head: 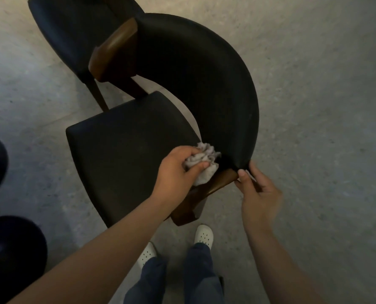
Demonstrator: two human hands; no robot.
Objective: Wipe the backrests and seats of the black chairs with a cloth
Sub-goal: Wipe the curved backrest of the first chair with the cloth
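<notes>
A black chair stands below me, with its padded seat (pixel 125 154) to the left and its curved black backrest (pixel 200 80) arching to the right. My left hand (pixel 178 170) grips a bunched grey cloth (pixel 204 163) at the seat's near right corner, where the backrest meets the wooden armrest (pixel 217 183). My right hand (pixel 257 191) is at the lower end of the backrest, its thumb and fingertips touching that edge. A second black chair (pixel 77 34) stands behind, at the upper left.
Grey concrete floor (pixel 314 106) surrounds the chairs. Two dark rounded objects (pixel 9 249) sit at the left edge. My white shoes (pixel 202 235) and blue trousers are just below the chair.
</notes>
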